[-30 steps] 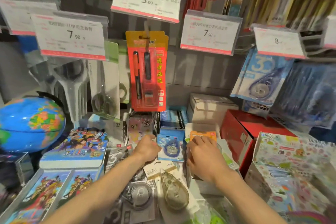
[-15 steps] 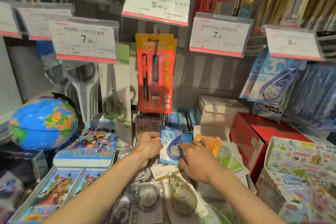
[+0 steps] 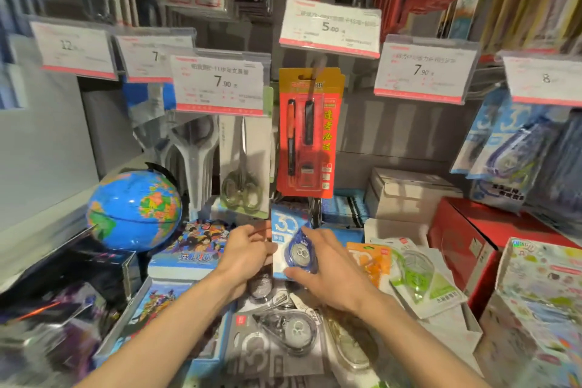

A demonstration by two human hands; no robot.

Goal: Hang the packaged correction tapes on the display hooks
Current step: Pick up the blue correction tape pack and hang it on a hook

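Blue tape pack (image 3: 291,246): white-and-blue card with a large "30", clear blister over a round blue dispenser. Held upright between both hands, just below the red pen card (image 3: 308,135) hanging on its hook, above a pile of loose packs (image 3: 283,331) on the shelf. Left hand (image 3: 247,253) curled, gripping the pack's left edge, thumb on the front. Right hand (image 3: 329,268) half open, fingers spread over the right edge and lower corner, pinching it. More blue packs (image 3: 504,148) hanging at far right, blurred. Globe (image 3: 134,209) at left.
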